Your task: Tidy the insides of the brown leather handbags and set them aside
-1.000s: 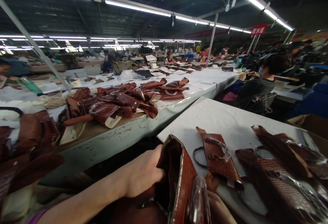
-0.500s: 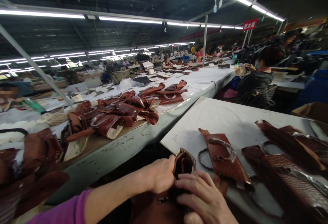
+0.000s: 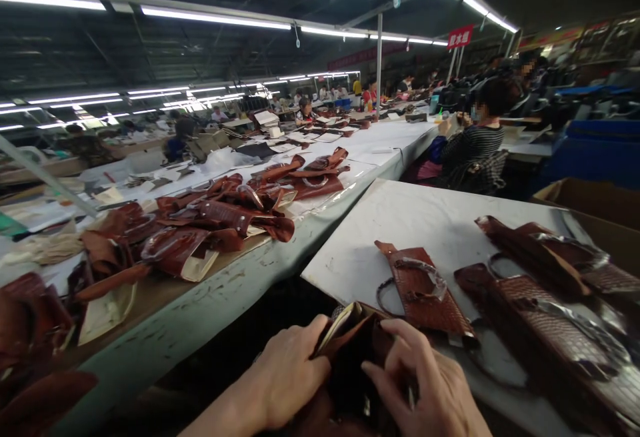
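Observation:
At the bottom centre I hold a brown leather bag (image 3: 356, 347) with its mouth spread apart. My left hand (image 3: 287, 374) grips the left edge of the opening, fingers curled round it. My right hand (image 3: 430, 387) grips the right edge, thumb and fingers hooked over it. The bag sits at the near corner of a white work board (image 3: 425, 220). Just beyond it lies a flat brown croc-pattern leather piece with a ring handle (image 3: 420, 287).
More brown leather bag parts (image 3: 545, 284) lie on the right of the board. A long grey table (image 3: 240, 270) on the left carries piles of brown leather pieces (image 3: 225, 214). A seated person in a striped top (image 3: 475, 147) works further back. A cardboard box (image 3: 590, 200) stands at right.
The bag has dropped lower and its mouth now faces up. My right hand has come from under it onto the right edge of the opening. The camera has tilted slightly.

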Demonstrator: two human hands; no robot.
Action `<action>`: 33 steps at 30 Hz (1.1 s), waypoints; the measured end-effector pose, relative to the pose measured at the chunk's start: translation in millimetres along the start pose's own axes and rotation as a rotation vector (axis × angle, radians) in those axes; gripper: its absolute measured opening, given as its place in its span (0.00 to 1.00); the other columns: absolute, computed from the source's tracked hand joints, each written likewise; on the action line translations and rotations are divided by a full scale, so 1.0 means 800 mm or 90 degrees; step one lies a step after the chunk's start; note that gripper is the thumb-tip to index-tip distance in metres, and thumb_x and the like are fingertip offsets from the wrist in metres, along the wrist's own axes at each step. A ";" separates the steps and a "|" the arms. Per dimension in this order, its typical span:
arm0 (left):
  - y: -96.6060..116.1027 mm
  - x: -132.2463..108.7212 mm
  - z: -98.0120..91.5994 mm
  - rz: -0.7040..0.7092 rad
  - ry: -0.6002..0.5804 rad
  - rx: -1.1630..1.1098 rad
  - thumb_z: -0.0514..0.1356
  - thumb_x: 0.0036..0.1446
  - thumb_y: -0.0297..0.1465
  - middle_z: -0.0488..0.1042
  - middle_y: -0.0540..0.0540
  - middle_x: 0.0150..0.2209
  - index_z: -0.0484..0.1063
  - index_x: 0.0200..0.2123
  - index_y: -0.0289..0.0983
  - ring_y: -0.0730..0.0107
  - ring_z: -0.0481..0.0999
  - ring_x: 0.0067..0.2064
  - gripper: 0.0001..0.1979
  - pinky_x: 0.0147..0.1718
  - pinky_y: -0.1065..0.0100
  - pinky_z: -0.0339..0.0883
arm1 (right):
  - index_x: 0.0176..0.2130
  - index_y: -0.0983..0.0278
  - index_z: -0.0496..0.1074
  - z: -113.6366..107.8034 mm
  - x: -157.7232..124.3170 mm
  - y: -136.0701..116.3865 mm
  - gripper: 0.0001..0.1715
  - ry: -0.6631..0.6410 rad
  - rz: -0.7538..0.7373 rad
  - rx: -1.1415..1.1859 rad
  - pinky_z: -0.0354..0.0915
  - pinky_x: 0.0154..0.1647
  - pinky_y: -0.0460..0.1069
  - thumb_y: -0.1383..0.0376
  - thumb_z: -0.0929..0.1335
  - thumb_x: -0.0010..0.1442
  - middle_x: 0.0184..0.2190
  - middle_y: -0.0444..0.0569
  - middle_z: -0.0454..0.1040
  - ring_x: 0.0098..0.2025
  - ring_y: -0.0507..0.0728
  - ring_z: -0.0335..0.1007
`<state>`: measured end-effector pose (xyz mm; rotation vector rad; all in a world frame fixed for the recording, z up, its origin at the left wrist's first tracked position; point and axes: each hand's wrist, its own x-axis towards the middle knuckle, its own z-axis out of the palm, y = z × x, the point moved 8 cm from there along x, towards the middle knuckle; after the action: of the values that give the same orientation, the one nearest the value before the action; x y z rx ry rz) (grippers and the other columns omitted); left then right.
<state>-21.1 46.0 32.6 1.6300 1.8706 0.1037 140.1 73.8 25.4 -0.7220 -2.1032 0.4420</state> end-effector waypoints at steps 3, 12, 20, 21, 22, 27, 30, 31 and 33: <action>0.006 -0.002 0.010 0.011 0.021 -0.018 0.51 0.50 0.25 0.77 0.48 0.41 0.68 0.40 0.42 0.59 0.76 0.42 0.14 0.37 0.67 0.63 | 0.52 0.64 0.59 0.002 0.002 0.012 0.20 -0.069 0.052 -0.072 0.66 0.18 0.45 0.67 0.65 0.61 0.28 0.43 0.70 0.20 0.51 0.69; 0.018 -0.009 0.026 0.020 0.005 -0.053 0.53 0.50 0.24 0.75 0.45 0.44 0.68 0.39 0.40 0.58 0.75 0.43 0.13 0.38 0.67 0.65 | 0.31 0.61 0.71 0.005 0.055 -0.012 0.11 -0.241 -0.069 -0.168 0.67 0.29 0.51 0.75 0.71 0.49 0.33 0.46 0.67 0.34 0.58 0.67; 0.003 -0.032 0.014 0.027 0.066 -0.172 0.57 0.53 0.28 0.74 0.51 0.36 0.70 0.35 0.40 0.66 0.72 0.37 0.06 0.37 0.71 0.63 | 0.31 0.63 0.74 0.035 0.086 -0.003 0.06 -0.403 -0.085 0.189 0.66 0.51 0.52 0.73 0.71 0.58 0.49 0.47 0.70 0.48 0.55 0.68; -0.002 -0.035 0.013 0.012 0.075 -0.177 0.58 0.53 0.29 0.74 0.51 0.35 0.70 0.35 0.40 0.66 0.72 0.36 0.05 0.36 0.71 0.63 | 0.31 0.64 0.74 0.041 0.086 -0.001 0.06 -0.420 -0.058 0.249 0.66 0.50 0.51 0.73 0.70 0.59 0.48 0.47 0.71 0.47 0.54 0.70; -0.007 -0.039 0.013 -0.006 0.082 -0.182 0.59 0.52 0.30 0.75 0.50 0.35 0.71 0.35 0.39 0.66 0.72 0.36 0.05 0.36 0.71 0.63 | 0.31 0.64 0.74 0.047 0.086 0.001 0.05 -0.425 -0.027 0.300 0.67 0.50 0.49 0.72 0.70 0.60 0.47 0.46 0.73 0.45 0.53 0.72; -0.033 -0.057 0.025 -0.088 0.085 -0.257 0.62 0.53 0.38 0.79 0.50 0.35 0.74 0.41 0.40 0.64 0.76 0.37 0.13 0.36 0.71 0.67 | 0.29 0.64 0.75 0.061 0.081 0.013 0.05 -0.337 0.097 0.375 0.68 0.48 0.50 0.70 0.71 0.58 0.42 0.47 0.78 0.44 0.55 0.74; -0.043 -0.064 0.035 -0.113 0.095 -0.260 0.62 0.53 0.40 0.79 0.49 0.35 0.74 0.43 0.40 0.62 0.77 0.37 0.15 0.36 0.70 0.68 | 0.29 0.63 0.75 0.062 0.077 0.008 0.06 -0.323 0.081 0.333 0.68 0.46 0.48 0.69 0.71 0.59 0.39 0.45 0.78 0.41 0.53 0.75; -0.045 -0.065 0.037 -0.117 0.102 -0.252 0.62 0.53 0.40 0.80 0.48 0.34 0.75 0.42 0.40 0.62 0.77 0.36 0.15 0.36 0.70 0.68 | 0.30 0.62 0.75 0.062 0.076 0.005 0.05 -0.325 0.064 0.309 0.68 0.44 0.47 0.69 0.70 0.59 0.38 0.44 0.78 0.39 0.53 0.75; -0.047 -0.067 0.039 -0.116 0.121 -0.240 0.61 0.54 0.41 0.80 0.49 0.34 0.75 0.41 0.40 0.62 0.78 0.37 0.14 0.37 0.70 0.68 | 0.32 0.62 0.73 0.062 0.075 0.000 0.04 -0.333 0.031 0.251 0.67 0.41 0.46 0.69 0.69 0.61 0.36 0.42 0.78 0.37 0.52 0.74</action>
<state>-36.6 -22.2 13.0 1.2235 1.9866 0.5173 70.7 109.3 33.3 -0.4546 -2.3671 1.1351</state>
